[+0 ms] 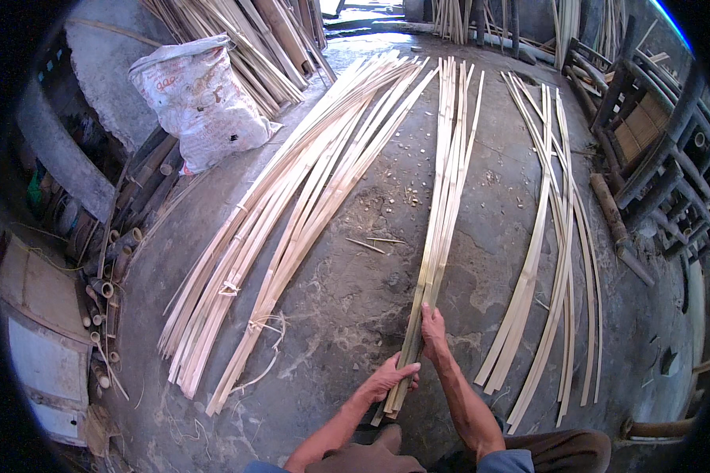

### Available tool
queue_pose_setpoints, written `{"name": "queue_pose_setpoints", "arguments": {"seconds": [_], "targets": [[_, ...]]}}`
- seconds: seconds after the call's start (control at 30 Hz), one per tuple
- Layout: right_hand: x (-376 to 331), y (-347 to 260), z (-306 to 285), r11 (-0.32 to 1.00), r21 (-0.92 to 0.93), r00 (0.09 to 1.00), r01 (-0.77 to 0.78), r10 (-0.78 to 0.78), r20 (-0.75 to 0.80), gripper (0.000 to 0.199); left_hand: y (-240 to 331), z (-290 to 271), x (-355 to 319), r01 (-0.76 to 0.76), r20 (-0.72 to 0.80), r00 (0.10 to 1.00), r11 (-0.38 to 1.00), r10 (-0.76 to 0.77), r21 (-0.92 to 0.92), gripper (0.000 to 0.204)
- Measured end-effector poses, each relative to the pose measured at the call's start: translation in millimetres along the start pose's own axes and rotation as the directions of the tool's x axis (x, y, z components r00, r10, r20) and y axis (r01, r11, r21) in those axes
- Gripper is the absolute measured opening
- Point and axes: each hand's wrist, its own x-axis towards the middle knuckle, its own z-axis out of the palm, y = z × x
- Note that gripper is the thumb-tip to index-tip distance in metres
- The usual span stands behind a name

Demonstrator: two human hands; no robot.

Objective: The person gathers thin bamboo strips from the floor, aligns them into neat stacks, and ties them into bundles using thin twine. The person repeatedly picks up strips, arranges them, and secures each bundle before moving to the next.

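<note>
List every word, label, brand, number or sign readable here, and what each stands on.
White sack: faded reddish print, too blurred to read reliably.
Pale strips in the left hand and right hand: no lettering visible.
Elsewhere: nothing readable.

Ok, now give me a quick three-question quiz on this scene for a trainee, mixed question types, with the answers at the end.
1. True or false: the left hand and the right hand both grip the middle bunch of bamboo strips.
2. Multiple choice: which hand is closer to that bunch's near ends, at the bottom of the picture? A) right; B) left; C) both equally.
3. Fill in the blank: at the picture's upper left sits a bulky white ____.

Key: 1. True. 2. B. 3. Sack.
</note>
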Motion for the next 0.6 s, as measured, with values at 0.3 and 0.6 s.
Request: {"name": "queue_pose_setpoints", "arguments": {"seconds": [0.3, 0.6], "targets": [[2, 1, -1, 1.0, -0.014, 1.0, -0.002, 0.002, -0.014, 0.033, 2, 13, 3, -0.065, -0.08, 0.994, 0.994, 0.072, 0.084, 0.033], [6, 3, -6, 1.0, 0.01, 1.0, 0.017, -0.017, 0.018, 0.032, 5, 15, 12, -0.069, -0.077, 0.994, 0.994, 0.075, 0.081, 0.029]]}}
